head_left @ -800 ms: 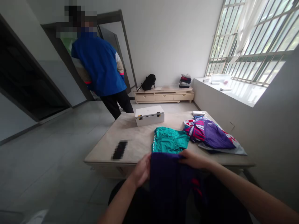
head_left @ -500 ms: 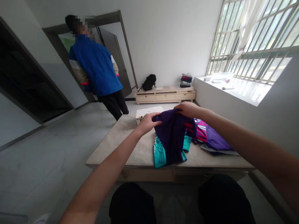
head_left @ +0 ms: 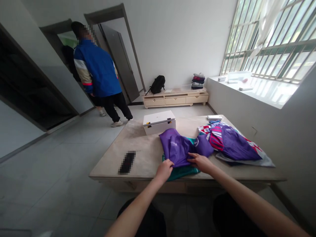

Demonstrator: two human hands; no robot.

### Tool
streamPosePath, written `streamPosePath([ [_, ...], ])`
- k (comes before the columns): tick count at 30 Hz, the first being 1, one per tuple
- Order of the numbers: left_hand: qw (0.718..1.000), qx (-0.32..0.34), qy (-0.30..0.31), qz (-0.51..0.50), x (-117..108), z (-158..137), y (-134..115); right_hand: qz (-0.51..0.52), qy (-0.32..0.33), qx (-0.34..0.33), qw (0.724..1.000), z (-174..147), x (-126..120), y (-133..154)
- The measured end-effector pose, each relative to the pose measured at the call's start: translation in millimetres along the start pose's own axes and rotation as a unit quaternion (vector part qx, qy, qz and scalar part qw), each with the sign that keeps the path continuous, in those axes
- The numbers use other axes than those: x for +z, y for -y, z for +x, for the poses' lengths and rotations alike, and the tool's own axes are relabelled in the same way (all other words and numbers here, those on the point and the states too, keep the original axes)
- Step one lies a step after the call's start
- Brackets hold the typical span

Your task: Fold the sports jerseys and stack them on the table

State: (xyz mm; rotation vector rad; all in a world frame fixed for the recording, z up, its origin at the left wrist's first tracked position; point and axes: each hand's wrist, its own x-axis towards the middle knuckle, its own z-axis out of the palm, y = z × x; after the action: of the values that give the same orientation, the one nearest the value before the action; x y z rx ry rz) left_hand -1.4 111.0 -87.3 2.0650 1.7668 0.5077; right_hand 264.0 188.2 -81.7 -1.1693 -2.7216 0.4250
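Observation:
A purple sports shirt (head_left: 177, 148) with small pale lettering lies on top of a teal garment (head_left: 184, 171) near the front edge of the table. My left hand (head_left: 165, 170) pinches the near left part of the purple shirt. On its near right side, my right hand (head_left: 201, 163) has the cloth between thumb and fingers, though the fingertips show only in part. A bunched purple part (head_left: 203, 146) with a round pale mark lies just beyond my right hand. To the right is a heap of purple, pink-striped and red-checked clothes (head_left: 237, 144).
On the table (head_left: 111, 161) are a white box (head_left: 159, 121), a blurred dark object (head_left: 127, 163) and a small white item (head_left: 214, 117). Beyond stands a low cabinet (head_left: 175, 100) with a backpack (head_left: 158, 84) and folded clothes (head_left: 198, 81). A person in a blue jacket (head_left: 98, 69) stands at left.
The purple shirt, held up before, is now down on the teal garment, with its brighter lettered side showing. Both my hands have come down and nearer. The person at left has shifted slightly.

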Motion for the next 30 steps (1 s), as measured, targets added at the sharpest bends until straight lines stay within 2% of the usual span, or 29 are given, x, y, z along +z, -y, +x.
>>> streamPosePath([
  [2, 0.999, -0.018, 0.034, 0.0, 31, -18, 14, 0.026, 0.006, 0.012, 1.0, -9, 30, -5],
  [4, 0.998, -0.029, 0.053, -0.002, 44, -28, 23, 0.058, -0.025, 0.036, 0.997, -5, 40, -14],
  [7, 0.998, -0.039, 0.059, 0.0, 39, -24, 28, 0.075, -0.082, 0.088, 0.99, 14, 37, -32],
  [9, 0.998, -0.05, 0.048, 0.009, 30, -13, 26, 0.071, -0.091, 0.126, 0.985, 26, 39, -43],
  [11, 0.998, -0.056, 0.012, 0.027, 25, -1, 21, 0.07, -0.083, 0.16, 0.981, 30, 50, -52],
  [13, 0.998, -0.026, -0.024, 0.045, 30, 8, 19, 0.071, -0.063, 0.18, 0.979, 29, 67, -56],
  [16, 0.997, 0.039, 0.006, 0.062, 56, 9, 25, 0.069, -0.042, 0.184, 0.98, 24, 89, -57],
  [18, 0.995, 0.057, 0.033, 0.074, 77, 4, 34, 0.067, -0.037, 0.184, 0.98, 21, 95, -54],
  [21, 0.994, 0.071, 0.019, 0.081, 97, -5, 45, 0.059, -0.037, 0.18, 0.981, 12, 95, -44],
  [23, 0.994, 0.073, 0.015, 0.074, 99, -8, 47, 0.048, -0.036, 0.153, 0.986, 4, 92, -36],
  [26, 0.997, 0.06, -0.004, 0.055, 89, -11, 45, 0.018, -0.029, 0.106, 0.994, -7, 87, -25],
  [30, 0.998, 0.028, -0.051, 0.007, 71, -12, 40, -0.009, -0.059, 0.116, 0.991, -10, 78, -21],
])
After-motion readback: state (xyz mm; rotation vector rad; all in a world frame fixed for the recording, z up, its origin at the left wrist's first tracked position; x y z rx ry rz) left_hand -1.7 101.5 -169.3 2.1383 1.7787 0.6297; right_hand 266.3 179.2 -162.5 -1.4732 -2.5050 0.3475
